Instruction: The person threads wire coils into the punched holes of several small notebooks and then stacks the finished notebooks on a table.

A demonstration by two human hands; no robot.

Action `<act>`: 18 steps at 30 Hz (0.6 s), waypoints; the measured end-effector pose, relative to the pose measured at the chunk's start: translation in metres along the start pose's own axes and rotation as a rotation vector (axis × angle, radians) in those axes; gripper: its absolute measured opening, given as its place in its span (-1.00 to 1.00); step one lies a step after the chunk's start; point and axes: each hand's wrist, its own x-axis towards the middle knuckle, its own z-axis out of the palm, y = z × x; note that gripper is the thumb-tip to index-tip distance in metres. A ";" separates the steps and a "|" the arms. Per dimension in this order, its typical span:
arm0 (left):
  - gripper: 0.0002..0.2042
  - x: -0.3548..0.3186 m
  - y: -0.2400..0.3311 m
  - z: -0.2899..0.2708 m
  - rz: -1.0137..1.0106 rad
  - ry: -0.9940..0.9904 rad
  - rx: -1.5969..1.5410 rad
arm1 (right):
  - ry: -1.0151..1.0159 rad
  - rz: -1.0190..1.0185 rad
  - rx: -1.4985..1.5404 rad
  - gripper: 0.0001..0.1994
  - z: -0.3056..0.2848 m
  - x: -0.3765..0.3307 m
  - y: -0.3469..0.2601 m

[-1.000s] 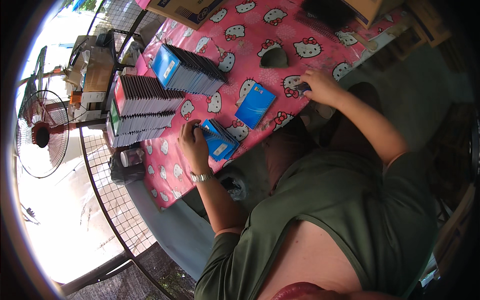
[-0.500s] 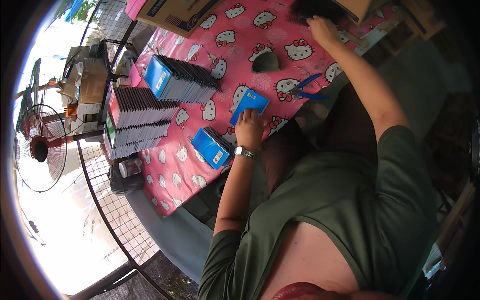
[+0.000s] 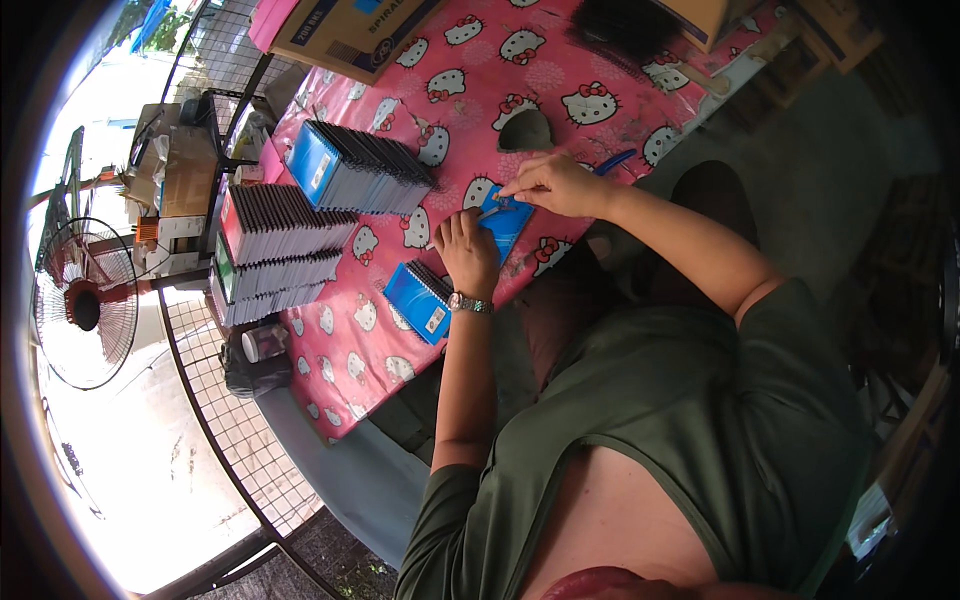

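left hand (image 3: 467, 252), right hand (image 3: 555, 187) at blue notebook (image 3: 511, 228)

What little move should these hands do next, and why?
Perhaps the left hand should steady the blue notebook between the hands, because it's at the notebook's left side while the right hand's fingers are at its top end.

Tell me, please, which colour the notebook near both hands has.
The notebook is blue where it shows, best in the head view.
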 end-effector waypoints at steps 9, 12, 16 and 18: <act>-0.80 -0.002 -0.002 0.002 0.085 0.026 -0.025 | -0.028 -0.024 0.032 -0.80 0.000 0.003 -0.004; -0.80 -0.006 0.003 0.001 0.096 0.011 -0.043 | -0.226 0.035 0.196 -0.81 -0.010 0.008 -0.006; -0.71 -0.005 0.015 0.002 0.106 0.020 -0.037 | -0.256 0.218 0.210 -0.70 -0.020 0.009 -0.018; -0.66 -0.002 0.023 0.003 0.132 0.026 -0.040 | -0.112 -0.020 0.057 -0.67 -0.016 0.003 -0.010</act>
